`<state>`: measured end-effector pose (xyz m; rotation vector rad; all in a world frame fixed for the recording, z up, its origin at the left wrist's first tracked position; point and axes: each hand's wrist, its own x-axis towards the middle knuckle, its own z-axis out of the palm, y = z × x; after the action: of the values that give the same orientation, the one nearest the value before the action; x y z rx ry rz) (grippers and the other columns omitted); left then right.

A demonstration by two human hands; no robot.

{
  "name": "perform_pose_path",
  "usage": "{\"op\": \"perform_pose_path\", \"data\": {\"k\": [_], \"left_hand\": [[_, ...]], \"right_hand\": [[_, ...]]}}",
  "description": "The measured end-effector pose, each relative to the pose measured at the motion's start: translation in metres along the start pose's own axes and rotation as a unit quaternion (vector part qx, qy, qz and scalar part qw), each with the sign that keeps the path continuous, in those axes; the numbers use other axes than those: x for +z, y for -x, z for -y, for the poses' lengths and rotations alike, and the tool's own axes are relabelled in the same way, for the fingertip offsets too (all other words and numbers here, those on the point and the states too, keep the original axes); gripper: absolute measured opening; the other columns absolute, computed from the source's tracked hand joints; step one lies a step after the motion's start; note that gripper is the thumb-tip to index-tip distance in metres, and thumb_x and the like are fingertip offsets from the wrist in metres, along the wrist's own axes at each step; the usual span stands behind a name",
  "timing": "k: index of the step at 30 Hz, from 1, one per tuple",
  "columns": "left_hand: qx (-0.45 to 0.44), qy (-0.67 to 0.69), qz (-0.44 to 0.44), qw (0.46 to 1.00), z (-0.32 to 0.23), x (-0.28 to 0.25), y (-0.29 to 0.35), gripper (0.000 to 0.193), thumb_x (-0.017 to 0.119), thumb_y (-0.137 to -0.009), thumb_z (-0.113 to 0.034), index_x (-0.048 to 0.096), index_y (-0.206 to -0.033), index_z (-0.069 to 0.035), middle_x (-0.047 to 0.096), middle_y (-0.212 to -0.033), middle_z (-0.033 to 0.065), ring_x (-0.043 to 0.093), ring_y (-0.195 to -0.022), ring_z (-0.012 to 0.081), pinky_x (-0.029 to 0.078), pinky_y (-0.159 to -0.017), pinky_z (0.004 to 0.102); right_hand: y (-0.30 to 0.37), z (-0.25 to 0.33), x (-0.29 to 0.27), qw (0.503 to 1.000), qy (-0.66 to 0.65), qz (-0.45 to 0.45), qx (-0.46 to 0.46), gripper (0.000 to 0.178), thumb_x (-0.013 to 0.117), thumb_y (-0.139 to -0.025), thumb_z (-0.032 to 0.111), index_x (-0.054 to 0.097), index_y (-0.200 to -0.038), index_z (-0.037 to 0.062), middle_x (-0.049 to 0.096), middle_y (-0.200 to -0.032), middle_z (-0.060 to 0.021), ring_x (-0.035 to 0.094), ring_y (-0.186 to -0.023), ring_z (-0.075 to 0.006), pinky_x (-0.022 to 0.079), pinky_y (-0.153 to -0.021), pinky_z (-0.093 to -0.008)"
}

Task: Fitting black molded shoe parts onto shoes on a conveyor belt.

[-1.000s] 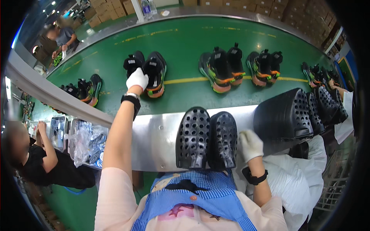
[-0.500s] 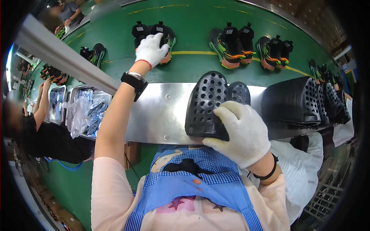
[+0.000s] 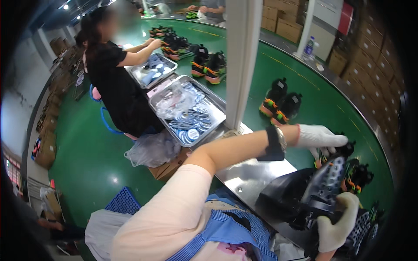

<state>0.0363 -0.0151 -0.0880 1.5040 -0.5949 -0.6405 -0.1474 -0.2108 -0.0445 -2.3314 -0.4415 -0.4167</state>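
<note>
My gloved left hand (image 3: pixel 322 136) reaches across the bench, thumb and fingers curved over the top of a black sneaker (image 3: pixel 347 148) with orange and green trim. That sneaker is mostly hidden behind the glove. Low on the right, my gloved right hand (image 3: pixel 338 224) grips the edge of a black, perforated, shoe-shaped piece (image 3: pixel 324 185), which is tilted. Another smooth black piece (image 3: pixel 283 195) lies beside it on the metal bench (image 3: pixel 238 180). Just beyond my right hand stand more black sneakers (image 3: pixel 358 176).
A white post (image 3: pixel 241 61) rises at the bench's end. Left of it stand a metal tray (image 3: pixel 211 132) of blue-and-white flat pieces and a second tray (image 3: pixel 167 75). A co-worker in black (image 3: pixel 113 91) works there. Sneaker pairs (image 3: pixel 281 102) stand on the green surface (image 3: pixel 313 65).
My view has swung to the left. My left hand has gone from one sneaker pair to another nearer the perforated pieces. The piece in my right hand is now tilted.
</note>
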Motion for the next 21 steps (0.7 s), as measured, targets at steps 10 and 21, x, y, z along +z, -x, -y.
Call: {"op": "perform_pose_path", "data": {"k": [10, 21], "left_hand": [[0.130, 0.300, -0.084, 0.941, -0.031, 0.031, -0.030, 0.031, 0.067, -0.080, -0.027, 0.053, -0.098, -0.006, 0.060, -0.080, 0.0050, 0.059, -0.069, 0.0138, 0.052, -0.064, 0.0302], [0.212, 0.053, -0.310, 0.925, -0.037, 0.056, -0.080, 0.026, 0.063, -0.079, -0.023, 0.052, -0.082, 0.000, 0.058, -0.073, 0.0081, 0.056, -0.067, 0.0146, 0.050, -0.065, 0.0322]], "right_hand": [[-0.055, -0.050, 0.006, 0.978, -0.172, -0.096, 0.063, 0.053, 0.060, -0.069, 0.002, 0.055, -0.121, -0.0029, 0.061, -0.106, -0.0097, 0.059, -0.091, -0.0174, 0.049, -0.078, -0.0289], [-0.064, -0.091, 0.001, 0.975, -0.025, -0.073, 0.209, 0.037, 0.059, -0.085, 0.011, 0.056, -0.119, -0.0044, 0.063, -0.091, -0.0056, 0.056, -0.080, -0.0102, 0.048, -0.072, -0.0261]]}}
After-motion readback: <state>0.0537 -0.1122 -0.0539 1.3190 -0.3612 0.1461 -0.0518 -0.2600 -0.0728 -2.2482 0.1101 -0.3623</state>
